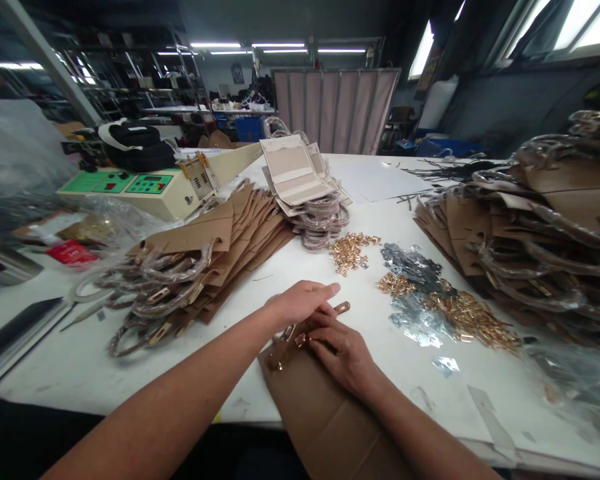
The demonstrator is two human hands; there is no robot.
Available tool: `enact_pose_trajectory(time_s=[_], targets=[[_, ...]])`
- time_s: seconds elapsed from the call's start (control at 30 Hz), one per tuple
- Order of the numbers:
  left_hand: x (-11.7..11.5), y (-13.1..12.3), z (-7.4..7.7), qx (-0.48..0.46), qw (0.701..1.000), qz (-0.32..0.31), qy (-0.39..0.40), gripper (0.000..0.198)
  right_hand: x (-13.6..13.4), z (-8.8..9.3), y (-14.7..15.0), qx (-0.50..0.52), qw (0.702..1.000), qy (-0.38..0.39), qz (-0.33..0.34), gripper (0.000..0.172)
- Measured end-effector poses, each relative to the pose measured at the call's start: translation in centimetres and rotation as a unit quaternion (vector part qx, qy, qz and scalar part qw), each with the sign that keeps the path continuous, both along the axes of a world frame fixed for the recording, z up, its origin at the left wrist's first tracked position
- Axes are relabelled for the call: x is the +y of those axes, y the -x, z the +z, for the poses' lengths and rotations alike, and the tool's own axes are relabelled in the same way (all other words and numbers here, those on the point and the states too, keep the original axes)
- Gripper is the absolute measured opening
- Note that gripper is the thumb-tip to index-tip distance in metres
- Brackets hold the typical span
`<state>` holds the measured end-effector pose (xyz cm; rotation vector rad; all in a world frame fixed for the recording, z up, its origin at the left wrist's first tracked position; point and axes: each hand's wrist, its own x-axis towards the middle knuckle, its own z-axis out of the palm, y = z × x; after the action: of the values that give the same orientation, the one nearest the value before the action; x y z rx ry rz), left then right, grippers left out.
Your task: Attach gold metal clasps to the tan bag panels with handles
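My left hand (303,303) reaches over the top edge of a brown bag panel (330,407), its fingers bunched and partly hidden where they meet the other hand. Whatever those fingers hold is out of sight. My right hand (347,353) is closed at the panel's edge, pinching a small gold-coloured metal fitting (301,341) between its fingertips. A brown tab with a metal eyelet (343,308) sticks out past the fingers. More shiny metal hardware (279,365) sits on the panel's left corner. The panel hangs over the table's front edge.
Loose gold fittings (351,252) and flat silver plates (413,263) lie in piles on the white table (250,280). Stacked brown panels with plastic-wrapped handles (220,247) stand left, more bag panels (480,233) right. Behind is a machine with green control panels (150,185).
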<state>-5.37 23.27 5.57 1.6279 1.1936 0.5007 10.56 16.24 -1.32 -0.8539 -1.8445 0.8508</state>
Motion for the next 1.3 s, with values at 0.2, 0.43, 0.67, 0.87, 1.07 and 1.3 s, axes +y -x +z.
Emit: enact_pose_trajectory(time_s=[0.2,0.43,0.67,0.87,1.07,1.3], targets=[[-2.4,2.4,-1.8,0.093,0.978,0.131,-0.136,0.03,1.3,-0.7,-0.5,0.076,0.979,0.118,-0.148,0.017],[-4.4,3.2,-2.3,0.253,0.95,0.117,-0.138,0.028,1.5,-0.1,-0.8,0.078,0.98,0.133,-0.124,0.021],[-3.7,2.5,-2.5,0.194,0.973,0.113,-0.045,0.035,1.4,-0.6,-1.1,0.092,0.973,0.164,-0.136,0.023],[-4.8,2.5,-1.1,0.1,0.988,0.112,0.031,0.042,0.5,2.2,-1.7,0.063,0.986,0.095,-0.125,0.018],[-6.6,1.6,1.8,0.049,0.989,0.14,0.019,0.032,0.1,6.2,-3.3,-0.049,0.993,0.028,-0.101,0.009],[-9.2,0.4,3.9,0.036,0.987,0.158,-0.008,0.02,-2.7,8.8,-4.6,-0.046,0.997,0.001,-0.063,0.01]])
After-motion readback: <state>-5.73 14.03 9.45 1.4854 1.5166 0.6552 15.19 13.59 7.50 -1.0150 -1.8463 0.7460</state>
